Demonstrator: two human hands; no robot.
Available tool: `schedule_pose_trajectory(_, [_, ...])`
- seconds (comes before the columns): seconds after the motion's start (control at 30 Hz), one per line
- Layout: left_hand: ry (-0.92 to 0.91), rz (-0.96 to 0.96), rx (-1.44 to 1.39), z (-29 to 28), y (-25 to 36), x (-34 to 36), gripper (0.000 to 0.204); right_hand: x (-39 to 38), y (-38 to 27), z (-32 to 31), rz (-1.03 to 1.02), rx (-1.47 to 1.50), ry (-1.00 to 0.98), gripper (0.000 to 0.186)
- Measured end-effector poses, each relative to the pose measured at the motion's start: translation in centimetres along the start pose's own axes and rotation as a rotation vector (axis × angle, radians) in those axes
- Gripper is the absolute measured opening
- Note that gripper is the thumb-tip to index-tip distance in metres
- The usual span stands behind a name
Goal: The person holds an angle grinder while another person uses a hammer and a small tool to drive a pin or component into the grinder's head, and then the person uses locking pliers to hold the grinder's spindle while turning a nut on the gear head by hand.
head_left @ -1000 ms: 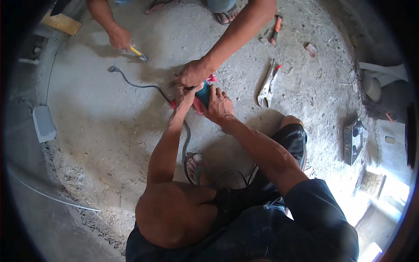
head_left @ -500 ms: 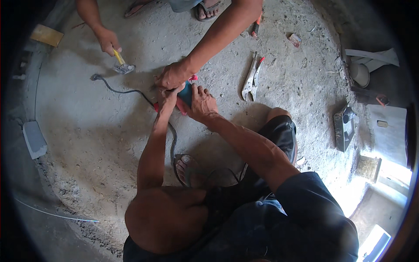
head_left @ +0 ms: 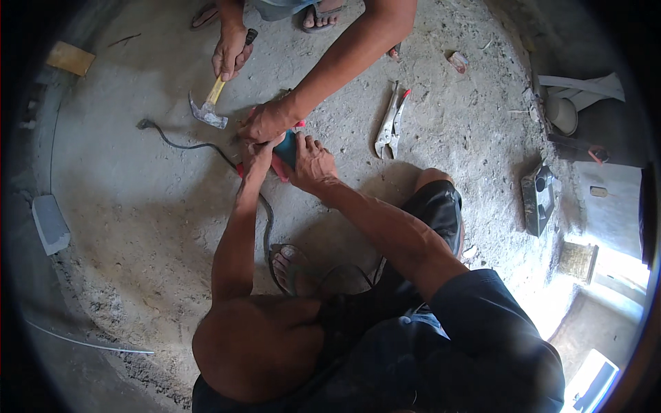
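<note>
My left hand (head_left: 256,160) grips the near left side of a teal-and-red tool (head_left: 288,148), with a black cord (head_left: 266,227) running beside it. My right hand (head_left: 314,164) has its fingers curled on the tool's right side. A co-worker's hand (head_left: 265,122) presses over the tool's far end, against my left fingers, hiding part of it. The co-worker's other hand (head_left: 231,55) grips a claw hammer (head_left: 210,110), its head just left of the tool. Silver locking pliers (head_left: 389,124) lie on the floor to the right.
On the rough concrete floor (head_left: 131,227) are a wooden board (head_left: 69,58) at far left, a grey block (head_left: 50,224), a small broken piece (head_left: 458,62) and a dark metal item (head_left: 538,198). A pale bucket (head_left: 561,113) stands at right. The co-worker's sandalled feet (head_left: 320,17) are opposite me.
The co-worker's hammer has swung right and closer to the tool, the hand now higher on it. Both my hands stay on the tool. The whole view has shifted slightly.
</note>
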State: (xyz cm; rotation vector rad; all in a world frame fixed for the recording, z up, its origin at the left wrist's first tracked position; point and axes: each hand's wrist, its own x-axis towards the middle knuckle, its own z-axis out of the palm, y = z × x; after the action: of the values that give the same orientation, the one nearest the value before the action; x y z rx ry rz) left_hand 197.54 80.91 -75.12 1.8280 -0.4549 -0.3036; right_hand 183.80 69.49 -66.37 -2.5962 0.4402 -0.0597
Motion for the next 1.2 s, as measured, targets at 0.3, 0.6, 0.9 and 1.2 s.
schedule_pose_trajectory(0.3, [0.061, -0.056, -0.134, -0.1, 0.9, -0.2, 0.058, -0.1, -0.1, 0.1, 0.021, 0.018, 0.016, 0.077])
schedule_pose_trajectory(0.6, [-0.029, -0.066, -0.147, -0.4, 2.6, -0.7, 0.063, -0.1, -0.1, 0.0, 0.045, 0.057, -0.04, 0.079])
schedule_pose_trajectory(0.9, [-0.056, -0.063, -0.196, -0.7, 1.7, -0.3, 0.051, -0.1, 0.0, -0.1, 0.011, 0.064, 0.009, 0.076])
schedule_pose_trajectory(1.2, [0.008, -0.09, -0.234, -0.4, 1.3, -0.4, 0.051, -0.3, 0.3, 0.7, 0.012, 0.085, 0.056, 0.073])
